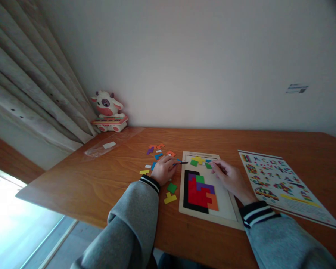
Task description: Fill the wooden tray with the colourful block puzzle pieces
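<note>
A thin black puzzle piece [184, 163] shows edge-on at the fingertips of my left hand [165, 170], which is closed on it just over the board's left edge. My right hand [226, 175] hovers over the board's right side, thumb and fingers drawn together. Beside those fingertips are a green piece [208, 166] and a blue piece [208, 161]; whether either is gripped, I cannot make out. The wooden puzzle board [224, 215] carries a block of joined black, purple, green, red and orange pieces [197, 194]. A yellow piece [199, 160] and another green piece [194, 163] lie loose near its top.
Left of the board are scattered pieces, among them a yellow one [170, 198], a green square-like one [171, 188] and an orange one [171, 153]. A printed pattern sheet [285, 179] lies at the right. Clear plastic wrapping [114, 144] and a cow toy [109, 112] are at the back left.
</note>
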